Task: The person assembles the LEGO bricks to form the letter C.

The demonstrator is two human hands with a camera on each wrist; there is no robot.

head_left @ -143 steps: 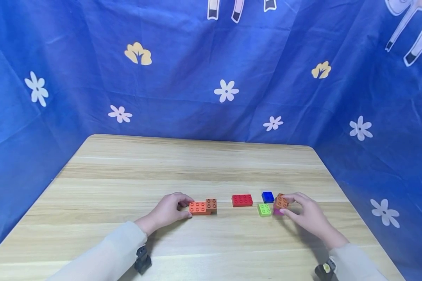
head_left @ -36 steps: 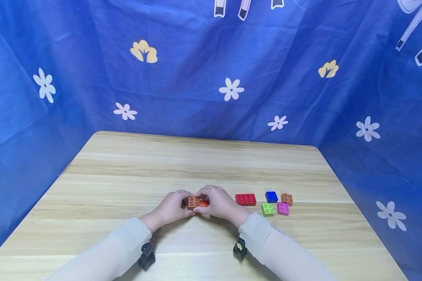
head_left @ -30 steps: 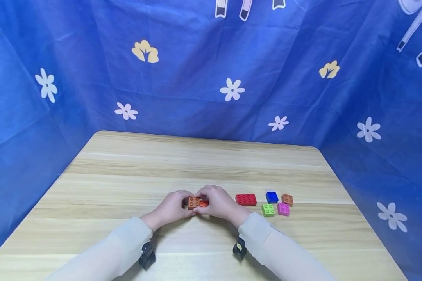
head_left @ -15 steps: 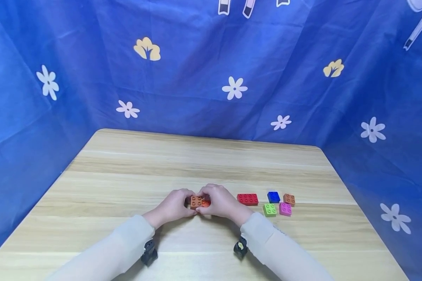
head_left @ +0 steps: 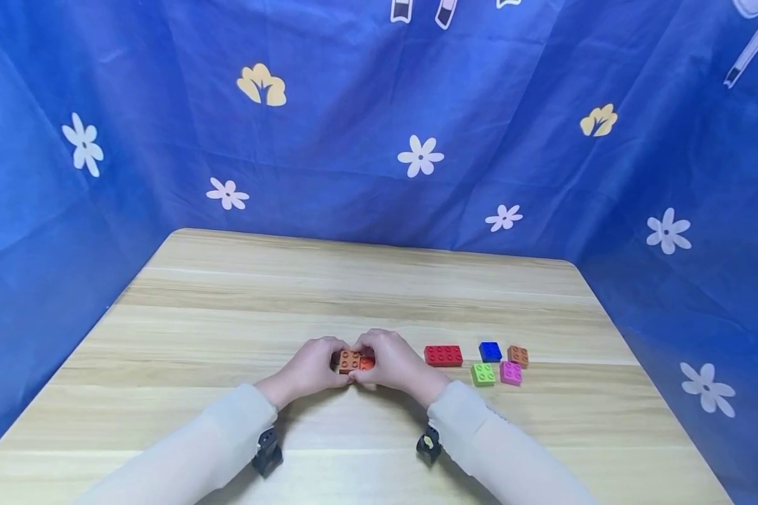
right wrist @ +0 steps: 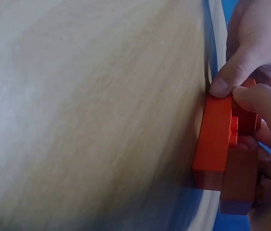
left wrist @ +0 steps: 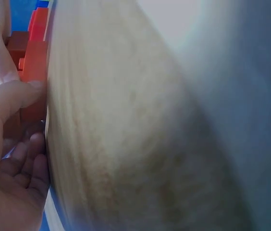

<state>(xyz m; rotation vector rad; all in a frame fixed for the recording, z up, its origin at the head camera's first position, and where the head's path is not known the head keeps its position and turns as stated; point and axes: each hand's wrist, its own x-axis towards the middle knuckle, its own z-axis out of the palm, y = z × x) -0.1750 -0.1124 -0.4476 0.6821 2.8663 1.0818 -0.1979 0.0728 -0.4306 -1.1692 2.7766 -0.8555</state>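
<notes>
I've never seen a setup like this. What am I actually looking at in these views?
There is no machine here, only a person's two hands. The wide picture is from a camera on the person's head; the two close ones are from cameras worn on each wrist, so the table looks tilted.

On the wooden table to the right lie a red brick, a blue brick, a green brick, a pink brick and an orange-brown brick.

Between the hands is an orange-red brick. The left hand grips its left end; the right hand pinches a brown brick at the top of that end. A second brown brick sits on its other end, seen best in the right wrist view. I cannot tell whether the pinched one is fully pressed down.
</notes>
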